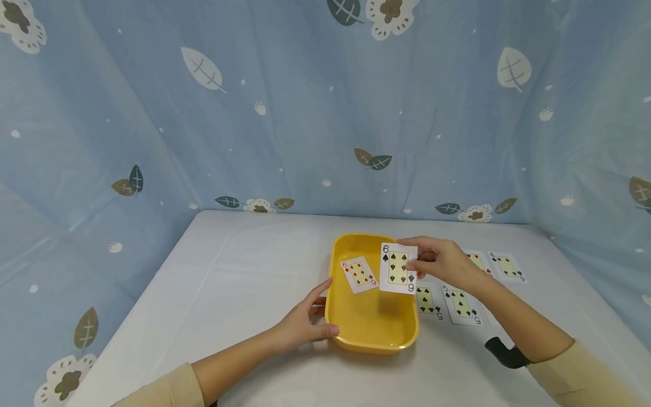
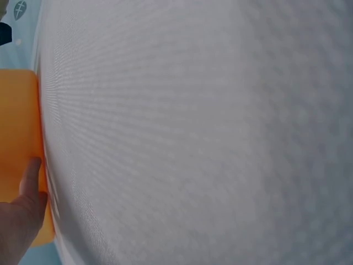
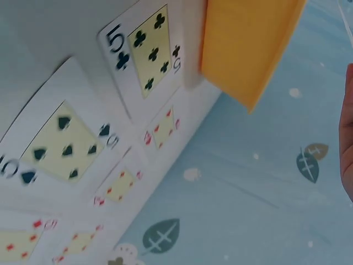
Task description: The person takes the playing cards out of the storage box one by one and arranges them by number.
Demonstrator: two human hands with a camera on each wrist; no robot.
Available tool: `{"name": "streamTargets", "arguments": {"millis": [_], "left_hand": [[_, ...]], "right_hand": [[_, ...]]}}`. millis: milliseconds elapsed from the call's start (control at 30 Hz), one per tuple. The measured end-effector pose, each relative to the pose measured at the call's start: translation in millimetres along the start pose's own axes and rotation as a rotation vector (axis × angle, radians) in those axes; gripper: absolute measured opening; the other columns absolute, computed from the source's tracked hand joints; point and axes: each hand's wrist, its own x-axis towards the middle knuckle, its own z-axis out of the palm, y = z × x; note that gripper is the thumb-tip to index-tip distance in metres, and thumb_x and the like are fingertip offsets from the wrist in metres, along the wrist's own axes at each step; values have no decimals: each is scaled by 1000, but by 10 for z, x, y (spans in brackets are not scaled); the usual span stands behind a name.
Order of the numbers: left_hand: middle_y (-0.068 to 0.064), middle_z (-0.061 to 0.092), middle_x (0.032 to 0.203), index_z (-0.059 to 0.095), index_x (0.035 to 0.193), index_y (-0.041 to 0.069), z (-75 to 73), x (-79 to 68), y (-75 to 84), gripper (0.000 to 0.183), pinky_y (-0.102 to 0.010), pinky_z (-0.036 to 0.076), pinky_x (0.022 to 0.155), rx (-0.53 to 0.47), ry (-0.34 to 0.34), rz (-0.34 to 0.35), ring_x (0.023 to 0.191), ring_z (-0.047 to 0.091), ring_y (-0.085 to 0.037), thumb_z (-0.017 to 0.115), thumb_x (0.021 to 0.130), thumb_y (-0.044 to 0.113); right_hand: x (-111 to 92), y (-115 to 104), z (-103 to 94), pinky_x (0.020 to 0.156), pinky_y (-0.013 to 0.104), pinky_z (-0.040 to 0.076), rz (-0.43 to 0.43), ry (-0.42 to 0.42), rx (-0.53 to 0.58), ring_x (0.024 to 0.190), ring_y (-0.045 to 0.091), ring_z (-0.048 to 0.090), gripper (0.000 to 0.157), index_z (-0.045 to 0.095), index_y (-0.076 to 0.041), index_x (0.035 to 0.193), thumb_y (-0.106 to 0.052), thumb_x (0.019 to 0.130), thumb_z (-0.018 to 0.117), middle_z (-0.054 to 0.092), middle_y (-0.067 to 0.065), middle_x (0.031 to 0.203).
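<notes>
In the head view, my right hand (image 1: 439, 261) pinches a six of spades (image 1: 398, 268) by its right edge, face up over the right part of a yellow plastic basin (image 1: 371, 339). Inside the basin a six of diamonds (image 1: 359, 275) lies face up, slightly tilted. My left hand (image 1: 302, 325) holds the basin's left side, its thumb at the front left corner. The left wrist view shows fingers (image 2: 32, 179) against the basin's outer wall (image 2: 16, 121). Only part of the right hand (image 3: 346, 135) appears at the edge of the right wrist view.
Right of the basin lie a five of clubs (image 1: 427, 301), a five of spades (image 1: 461, 305), a four of spades (image 1: 507, 267) and a partly hidden red card (image 1: 476, 261). More red-suit cards (image 3: 118, 187) show in the right wrist view. A blue patterned curtain (image 1: 305, 113) borders the white table (image 1: 244, 271).
</notes>
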Motion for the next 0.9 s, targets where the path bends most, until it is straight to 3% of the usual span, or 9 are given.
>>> {"name": "streamTargets", "arguments": {"millis": [500, 733, 900], "left_hand": [[-18, 41, 130, 13, 146, 24, -9, 4, 21, 93, -44, 42, 96, -7, -12, 3, 121, 44, -35, 72, 76, 36], [-18, 40, 130, 14, 146, 24, -10, 3, 42, 91, -45, 41, 96, -11, -9, -9, 122, 43, -36, 72, 77, 32], [-18, 40, 130, 13, 146, 24, -13, 9, 45, 91, -44, 42, 96, -22, -12, -13, 122, 43, -35, 72, 77, 32]], "right_hand": [[-443, 25, -152, 57, 24, 53, 25, 42, -27, 62, 10, 61, 50, 54, -13, 126, -16, 79, 69, 61, 4, 77], [-673, 23, -171, 55, 24, 53, -59, 69, -68, 60, 8, 61, 49, 55, -6, 123, -11, 76, 71, 59, 0, 75], [-802, 53, -179, 55, 24, 53, -42, 65, -65, 61, 7, 61, 47, 57, -7, 120, -13, 76, 71, 60, -1, 78]]}}
